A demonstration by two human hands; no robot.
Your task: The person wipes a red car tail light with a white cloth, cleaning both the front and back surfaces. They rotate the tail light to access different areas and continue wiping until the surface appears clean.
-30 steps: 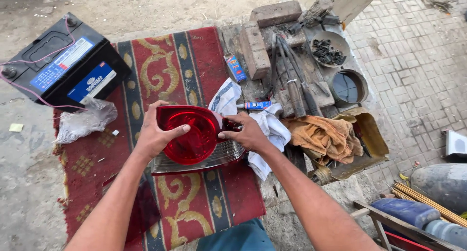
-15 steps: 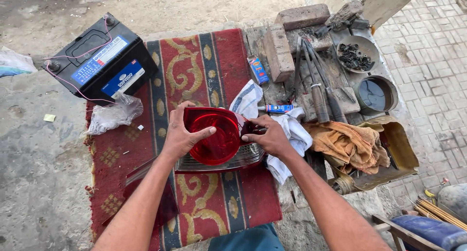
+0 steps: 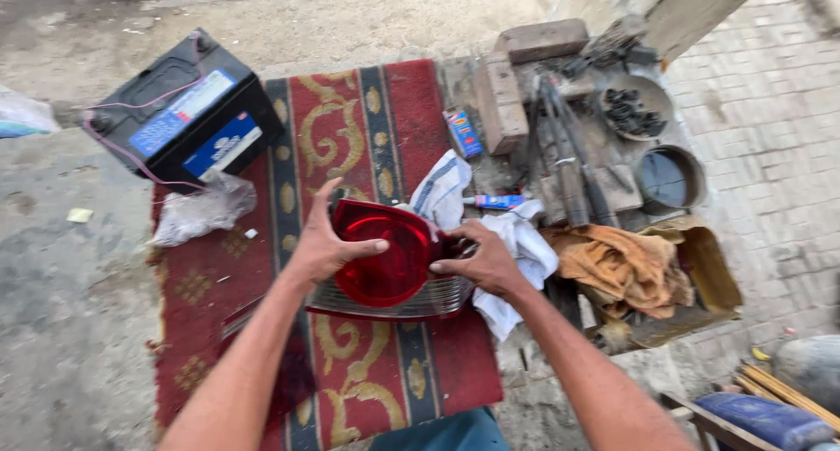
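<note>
Red tail-light lens (image 3: 385, 257) held over the patterned red rug (image 3: 350, 136), just beside a white cloth (image 3: 516, 241); left hand (image 3: 328, 245) spread across its left edge, fingers open, thumb on the red face; right hand (image 3: 481, 260) curled round its right side, gripping; black car battery (image 3: 188, 110) at the rug's far-left corner; orange rag (image 3: 626, 267) to the right.

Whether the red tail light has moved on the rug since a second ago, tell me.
No. The red tail light sits on the same middle band of the rug, beside the white cloth; only the camera shifted.
</note>
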